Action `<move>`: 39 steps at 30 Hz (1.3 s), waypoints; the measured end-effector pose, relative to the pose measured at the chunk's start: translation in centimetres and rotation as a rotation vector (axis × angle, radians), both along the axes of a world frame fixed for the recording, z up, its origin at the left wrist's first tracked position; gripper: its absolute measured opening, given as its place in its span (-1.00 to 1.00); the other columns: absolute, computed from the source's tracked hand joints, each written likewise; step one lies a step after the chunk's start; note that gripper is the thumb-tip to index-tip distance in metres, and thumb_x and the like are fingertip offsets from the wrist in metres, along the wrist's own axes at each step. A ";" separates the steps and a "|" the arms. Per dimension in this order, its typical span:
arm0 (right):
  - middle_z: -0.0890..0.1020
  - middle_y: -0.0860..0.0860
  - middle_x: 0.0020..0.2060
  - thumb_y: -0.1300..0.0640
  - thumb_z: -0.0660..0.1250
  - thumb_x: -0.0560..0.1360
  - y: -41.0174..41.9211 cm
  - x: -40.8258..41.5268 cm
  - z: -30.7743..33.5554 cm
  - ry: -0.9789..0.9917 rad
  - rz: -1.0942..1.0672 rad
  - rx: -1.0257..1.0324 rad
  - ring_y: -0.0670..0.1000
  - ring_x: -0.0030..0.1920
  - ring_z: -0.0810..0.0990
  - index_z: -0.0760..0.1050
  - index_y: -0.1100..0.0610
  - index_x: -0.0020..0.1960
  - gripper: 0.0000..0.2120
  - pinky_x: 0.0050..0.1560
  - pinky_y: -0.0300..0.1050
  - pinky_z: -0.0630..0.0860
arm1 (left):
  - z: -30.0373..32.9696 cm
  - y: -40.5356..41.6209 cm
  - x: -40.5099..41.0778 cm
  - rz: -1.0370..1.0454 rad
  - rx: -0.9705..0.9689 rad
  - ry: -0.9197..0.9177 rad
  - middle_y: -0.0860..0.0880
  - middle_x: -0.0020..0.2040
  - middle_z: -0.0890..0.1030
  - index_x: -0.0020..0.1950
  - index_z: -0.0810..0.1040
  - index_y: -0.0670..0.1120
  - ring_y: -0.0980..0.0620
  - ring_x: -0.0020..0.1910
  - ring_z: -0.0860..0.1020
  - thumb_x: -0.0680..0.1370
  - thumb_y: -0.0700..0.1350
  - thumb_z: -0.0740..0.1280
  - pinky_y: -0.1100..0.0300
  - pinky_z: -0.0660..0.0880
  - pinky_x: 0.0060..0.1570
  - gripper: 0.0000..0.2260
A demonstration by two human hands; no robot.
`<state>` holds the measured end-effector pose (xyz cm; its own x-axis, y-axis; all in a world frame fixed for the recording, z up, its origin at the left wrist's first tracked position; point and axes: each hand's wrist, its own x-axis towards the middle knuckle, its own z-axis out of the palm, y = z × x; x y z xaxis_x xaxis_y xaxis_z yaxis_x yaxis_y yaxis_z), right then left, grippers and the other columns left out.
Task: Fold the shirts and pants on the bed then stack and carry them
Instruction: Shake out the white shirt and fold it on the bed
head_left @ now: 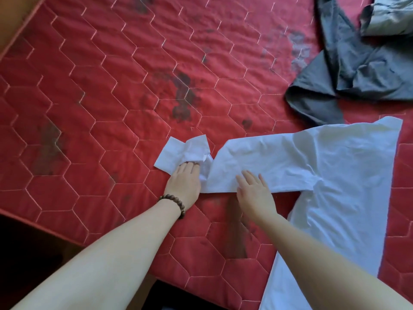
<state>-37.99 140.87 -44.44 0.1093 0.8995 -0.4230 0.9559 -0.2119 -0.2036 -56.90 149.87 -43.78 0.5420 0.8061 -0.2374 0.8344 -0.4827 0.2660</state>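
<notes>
My left hand (184, 177) gripping the shirt (324, 157) cuff at centre frame, right hand (253, 191) flat on the sleeve, dark pants (348, 70) upper right on the bed (100, 86)

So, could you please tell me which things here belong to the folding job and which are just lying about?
Part of the job:
- white shirt, its sleeve under both hands
- left hand, gripping the cuff
- right hand, flat on the sleeve
- dark grey garment, unfolded
- light grey garment, top right

Just there:
- red quilted mattress
- bead bracelet
</notes>
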 end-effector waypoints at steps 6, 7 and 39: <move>0.01 0.08 0.56 0.02 0.08 0.64 7.8 -1.0 0.7 0.109 0.037 0.129 0.05 0.56 -0.08 0.11 0.11 0.54 -0.50 0.52 0.05 -0.09 | -1.2 4.8 1.2 0.100 0.058 0.096 -0.12 0.57 0.00 0.56 -0.01 -0.12 -0.05 0.55 -0.04 0.57 -0.10 0.20 0.09 -0.06 0.48 -0.38; -0.01 0.07 0.57 -0.01 0.08 0.64 9.0 -1.1 0.4 0.107 0.056 0.126 0.04 0.56 -0.09 0.09 0.09 0.55 -0.48 0.52 0.07 -0.09 | -1.7 5.6 1.1 0.109 0.071 0.166 -0.12 0.57 -0.07 0.56 -0.10 -0.13 -0.05 0.55 -0.11 0.58 -0.05 0.21 0.09 -0.13 0.48 -0.33; 0.53 0.05 -0.32 0.19 0.22 0.58 12.4 2.0 -1.0 0.044 0.197 0.205 0.17 -0.21 0.50 0.41 0.14 -0.09 -0.92 -0.13 -0.01 0.23 | -1.0 12.1 -2.8 -0.051 -0.292 0.010 0.06 -0.37 0.42 -0.20 0.34 0.00 -0.08 -0.28 0.47 0.50 0.07 0.31 0.09 0.36 -0.28 -0.78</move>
